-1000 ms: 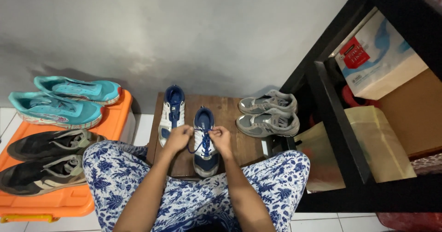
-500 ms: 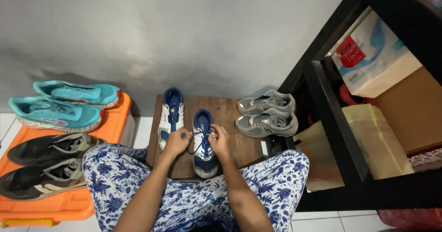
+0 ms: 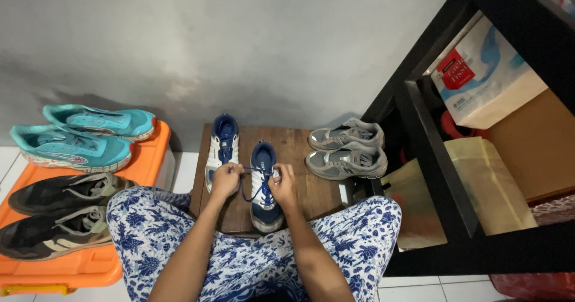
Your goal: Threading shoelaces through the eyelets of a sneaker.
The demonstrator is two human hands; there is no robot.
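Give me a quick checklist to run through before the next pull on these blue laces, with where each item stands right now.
1. Both hands on the laces: left hand and right hand each pinch a strand of the blue lace. Ok.
2. Shoe being laced sits flat on the wooden board, toe pointing at the wall. Ok.
3. Lace runs free between the hands, no visible tangle. Ok.
4. Lace ends even in length: hidden by the fingers. Cannot tell.
5. Matching shoe within reach, just left of the one in hand. Ok.
6. Grey pair apart from the hands on the right. Ok.
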